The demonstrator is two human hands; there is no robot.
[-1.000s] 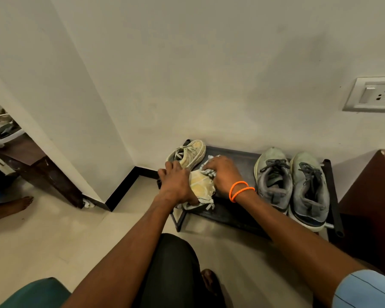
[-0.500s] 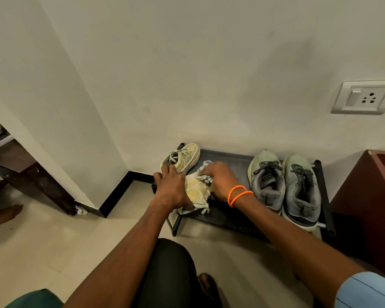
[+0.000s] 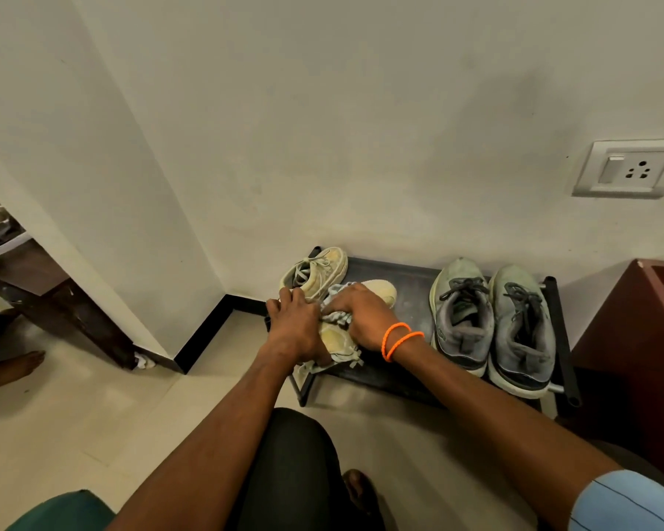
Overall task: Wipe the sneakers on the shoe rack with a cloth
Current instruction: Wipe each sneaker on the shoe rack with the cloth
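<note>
On the left end of the rack point(image 3: 407, 277), the left hand point(image 3: 296, 327) clamps the near cream sneaker point(image 3: 380, 289) to steady it, seemingly so the right hand point(image 3: 361, 316), its grip bunched on the cloth point(image 3: 336, 320), can rub the upper.

Dim, warm indoor light, soft and even, with no glare. Faint broad shadows smudge the wall point(image 3: 361, 109), and darker ones pool under the shoe rack point(image 3: 411, 285). Wide-angle distortion bends the edges; detail is slightly soft throughout.
</note>
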